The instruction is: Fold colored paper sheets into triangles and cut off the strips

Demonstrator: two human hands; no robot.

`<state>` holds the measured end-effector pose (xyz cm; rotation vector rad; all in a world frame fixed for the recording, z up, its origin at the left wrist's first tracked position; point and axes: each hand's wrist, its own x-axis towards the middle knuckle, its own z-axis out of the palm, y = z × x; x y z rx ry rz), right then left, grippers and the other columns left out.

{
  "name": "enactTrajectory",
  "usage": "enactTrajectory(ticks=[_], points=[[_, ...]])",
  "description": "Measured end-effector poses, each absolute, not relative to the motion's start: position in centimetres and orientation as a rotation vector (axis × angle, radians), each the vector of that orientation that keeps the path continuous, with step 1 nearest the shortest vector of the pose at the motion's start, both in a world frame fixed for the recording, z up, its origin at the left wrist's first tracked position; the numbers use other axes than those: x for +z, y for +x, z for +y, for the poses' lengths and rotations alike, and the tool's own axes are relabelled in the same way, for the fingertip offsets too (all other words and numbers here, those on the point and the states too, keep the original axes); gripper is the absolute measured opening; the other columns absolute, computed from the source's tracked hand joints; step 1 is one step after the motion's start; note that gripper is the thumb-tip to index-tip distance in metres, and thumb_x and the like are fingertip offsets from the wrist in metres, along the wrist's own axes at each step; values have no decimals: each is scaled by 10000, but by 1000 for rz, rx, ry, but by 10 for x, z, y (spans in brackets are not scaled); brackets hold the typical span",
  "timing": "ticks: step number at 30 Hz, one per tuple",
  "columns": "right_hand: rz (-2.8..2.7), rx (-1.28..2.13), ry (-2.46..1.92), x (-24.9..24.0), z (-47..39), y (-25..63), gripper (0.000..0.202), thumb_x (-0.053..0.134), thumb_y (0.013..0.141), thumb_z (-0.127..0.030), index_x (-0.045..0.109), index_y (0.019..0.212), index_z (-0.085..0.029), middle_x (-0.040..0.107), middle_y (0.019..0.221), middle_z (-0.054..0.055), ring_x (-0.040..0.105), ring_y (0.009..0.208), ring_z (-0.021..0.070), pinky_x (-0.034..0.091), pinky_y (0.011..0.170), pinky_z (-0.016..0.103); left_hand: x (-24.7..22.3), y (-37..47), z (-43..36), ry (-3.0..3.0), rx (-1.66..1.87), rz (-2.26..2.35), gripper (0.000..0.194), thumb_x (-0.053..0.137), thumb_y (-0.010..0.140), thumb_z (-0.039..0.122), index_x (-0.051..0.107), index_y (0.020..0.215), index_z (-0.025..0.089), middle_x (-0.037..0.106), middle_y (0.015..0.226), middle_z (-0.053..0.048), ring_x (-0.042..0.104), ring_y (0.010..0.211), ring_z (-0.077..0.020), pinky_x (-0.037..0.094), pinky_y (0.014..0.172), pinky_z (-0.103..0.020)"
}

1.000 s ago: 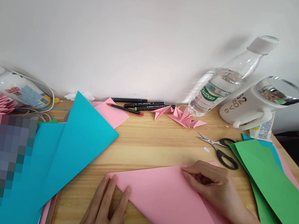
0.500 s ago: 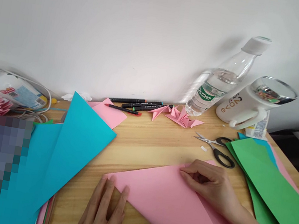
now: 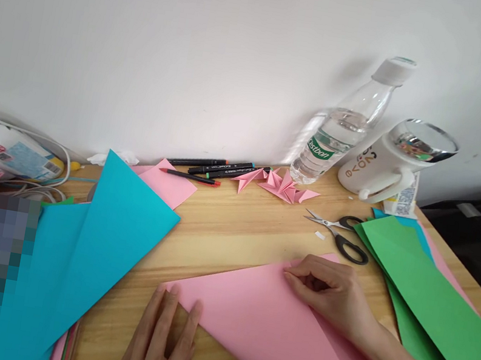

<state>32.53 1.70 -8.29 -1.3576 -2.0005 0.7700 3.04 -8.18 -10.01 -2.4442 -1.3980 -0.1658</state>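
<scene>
A large sheet of pink paper (image 3: 255, 311), folded over on itself, lies on the wooden table in front of me. My left hand (image 3: 163, 339) rests at its left corner, fingers stretched out and their tips touching the edge. At the upper edge my right hand (image 3: 327, 293) pinches the pink paper between thumb and forefinger. A further pink layer shows beneath my right wrist. The paper's near end runs out of view at the bottom.
Scissors (image 3: 340, 233) lie beyond my right hand, beside green paper (image 3: 428, 297). Blue paper (image 3: 116, 233) lies left. Along the wall are markers (image 3: 224, 169), folded pink pieces (image 3: 283, 185), a water bottle (image 3: 345, 130) and a white mug (image 3: 386, 161). A white bottle (image 3: 6, 147) lies far left.
The whole view has shifted slightly, so the things on the table appear a little further left. Both hands keep about the same place on the pink paper.
</scene>
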Motion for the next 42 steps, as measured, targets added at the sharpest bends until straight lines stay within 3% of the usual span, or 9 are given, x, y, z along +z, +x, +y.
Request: enactTrajectory(ticks=[9, 18, 22, 25, 31, 35, 38, 42], points=[[-1992, 766, -1346, -85, 17, 326, 135, 551, 824, -219, 644, 736, -177, 554, 569, -6, 454, 470, 86, 353, 431, 215, -105, 26, -84, -2471, -89, -1364, 521, 511, 789, 304, 460, 1303, 233, 565, 1265, -82, 418, 1251, -307, 315, 1033, -384], [-2056, 699, -1281, -84, 20, 326, 136, 536, 832, -194, 621, 727, -178, 535, 568, -6, 455, 478, 90, 348, 441, 213, -105, 27, -85, -2452, -45, -1354, 543, 499, 793, 303, 432, 1326, 227, 569, 1258, -97, 436, 1232, -328, 361, 989, -405], [-2180, 587, -1252, -86, 18, 328, 158, 497, 848, -166, 621, 751, -174, 525, 591, 3, 458, 502, 94, 357, 487, 220, -101, 30, -83, -2451, -54, -1370, 553, 494, 797, 291, 415, 1337, 199, 550, 1263, -147, 413, 1245, -347, 416, 943, -403], [-2265, 472, -1252, -86, 16, 329, 180, 481, 855, -164, 633, 759, -166, 535, 607, 14, 473, 508, 95, 350, 500, 222, -95, 34, -82, -2435, -80, -1387, 546, 479, 794, 234, 415, 1332, 172, 520, 1273, -200, 388, 1258, -366, 449, 907, -410], [-2337, 304, -1213, -86, 18, 333, 207, 476, 868, -199, 645, 753, -162, 582, 637, 28, 511, 521, 103, 348, 514, 225, -89, 44, -83, -2401, -172, -1396, 557, 413, 764, 66, 424, 1317, 136, 536, 1260, -174, 351, 1287, -338, 461, 899, -395], [-2371, 337, -1199, -88, 18, 336, 207, 475, 879, -229, 649, 788, -163, 612, 701, 41, 548, 567, 115, 374, 547, 228, -88, 49, -81, -2289, -308, -1391, 497, 391, 849, 158, 377, 1333, 45, 565, 1228, -176, 413, 1243, -308, 442, 918, -385], [-2384, 351, -1195, -86, 17, 337, 237, 454, 895, -256, 656, 809, -167, 614, 724, 52, 563, 591, 125, 392, 564, 235, -90, 48, -78, -2267, -273, -1374, 429, 375, 885, 258, 503, 1220, 24, 595, 1182, -177, 509, 1138, -301, 456, 896, -381], [-2433, 295, -1167, -82, 15, 338, 293, 415, 917, -291, 662, 806, -180, 589, 760, 64, 555, 591, 130, 409, 564, 250, -88, 46, -74, -2325, -141, -1392, 406, 387, 887, 295, 582, 1109, 17, 599, 1141, -201, 530, 1105, -311, 453, 906, -407]])
